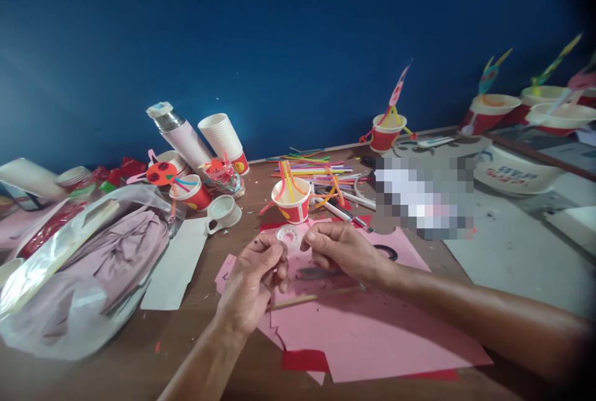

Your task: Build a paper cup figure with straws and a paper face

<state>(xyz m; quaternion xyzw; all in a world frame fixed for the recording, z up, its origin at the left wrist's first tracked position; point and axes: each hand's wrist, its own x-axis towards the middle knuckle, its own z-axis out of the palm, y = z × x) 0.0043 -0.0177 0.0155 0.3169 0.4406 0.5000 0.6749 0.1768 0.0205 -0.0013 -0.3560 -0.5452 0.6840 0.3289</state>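
Observation:
My left hand (256, 270) is closed, thumb against the curled fingers. Beyond its fingertips is a small white tape roll (287, 236); I cannot tell whether they touch it. Facing it, my right hand (338, 249) pinches thumb to finger, and whatever is between them is too small to make out. Both hands hover above pink paper (372, 333), which has cut edges. A thin yellowish stick (298, 300) lies across the paper below the hands. Just behind them stands a red-and-white paper cup (291, 203) with orange and yellow straws bent out of it.
Loose coloured straws (321, 171) and pens lie behind the cup. At left are a plastic bag (107, 277), a white mug (223, 213), a tilted flask (181, 137) and stacked cups (223, 137). A black ring (386, 252) and a white bowl (514, 168) are at right.

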